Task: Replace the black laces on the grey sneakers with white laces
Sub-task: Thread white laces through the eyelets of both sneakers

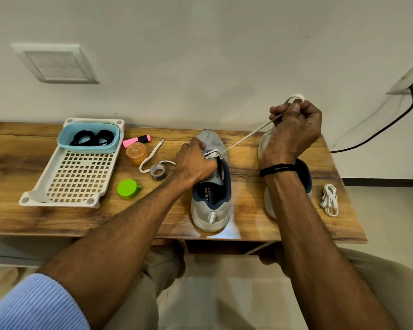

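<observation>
A grey sneaker [210, 201] with a navy lining stands mid-table, toe toward the wall. My left hand [196, 160] grips its upper near the eyelets, where a white lace [246, 136] crosses. My right hand [293, 132] is raised to the right and grips that lace, pulling it taut from the shoe; a loop sticks out above my fist. The lace's other end trails left on the table. A second grey sneaker [267, 201] stands behind my right forearm, mostly hidden. A bundled white lace [329, 200] lies at the right. Black laces [92, 138] sit in a blue tub [88, 148].
A white perforated tray [74, 177] holds the blue tub at the left. Between tray and sneaker lie a pink highlighter [136, 140], an orange cup [136, 153], a tape roll [158, 171] and a green lid [128, 188]. The wooden table [57, 217] meets the wall; a black cable [379, 132] hangs at the right.
</observation>
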The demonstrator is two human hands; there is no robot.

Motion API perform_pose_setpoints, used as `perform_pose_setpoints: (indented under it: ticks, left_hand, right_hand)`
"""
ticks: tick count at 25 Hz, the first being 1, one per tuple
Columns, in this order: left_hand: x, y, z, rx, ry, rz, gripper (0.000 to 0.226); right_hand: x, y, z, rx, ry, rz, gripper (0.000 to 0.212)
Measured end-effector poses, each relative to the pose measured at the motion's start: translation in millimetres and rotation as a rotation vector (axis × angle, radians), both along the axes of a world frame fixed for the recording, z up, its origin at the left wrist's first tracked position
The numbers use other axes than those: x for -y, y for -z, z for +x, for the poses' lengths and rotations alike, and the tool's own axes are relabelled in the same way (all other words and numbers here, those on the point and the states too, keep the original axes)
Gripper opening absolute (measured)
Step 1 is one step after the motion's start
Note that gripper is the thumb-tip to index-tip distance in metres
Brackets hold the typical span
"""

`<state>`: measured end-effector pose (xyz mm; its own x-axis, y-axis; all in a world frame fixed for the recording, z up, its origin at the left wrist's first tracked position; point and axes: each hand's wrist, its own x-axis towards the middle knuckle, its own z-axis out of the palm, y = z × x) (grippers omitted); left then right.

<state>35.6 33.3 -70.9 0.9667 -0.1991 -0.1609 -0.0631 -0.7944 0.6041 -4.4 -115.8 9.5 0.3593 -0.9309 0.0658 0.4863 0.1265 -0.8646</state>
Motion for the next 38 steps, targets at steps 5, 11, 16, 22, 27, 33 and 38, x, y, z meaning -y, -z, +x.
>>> perform_pose_setpoints:
  ticks: [5,11,16,22,27,33,38]
  left_hand:
    - [-2,-4,1,0.008,0.011,0.08,0.044]
    - [-12,-15,13,-0.154,-0.009,0.066,0.036]
    - [-14,-21,11,-0.048,0.077,0.12,0.027]
    - [-21,-22,14,0.036,0.082,0.11,0.019]
    - [-23,-20,18,-0.032,0.071,0.047,0.017]
    - [-13,-51,16,-0.084,0.165,-0.549,0.044]
    - [-27,-63,25,-0.229,0.063,-0.663,0.025]
  right_hand:
    - [-6,3,-3,-0.12,-0.047,-0.153,0.005]
    - [-4,35,-4,-0.677,-0.353,-0.312,0.018]
    - [-25,77,-7,-1.212,-0.754,-0.713,0.044]
    - [-13,89,-5,-1.195,-0.688,-0.578,0.014]
    - [-15,75,-11,-0.978,-0.642,-0.56,0.03]
    - [-16,39,-6,-0.566,-0.768,-0.743,0.014]
    - [-1,35,-3,-0.628,-0.323,-0.658,0.017]
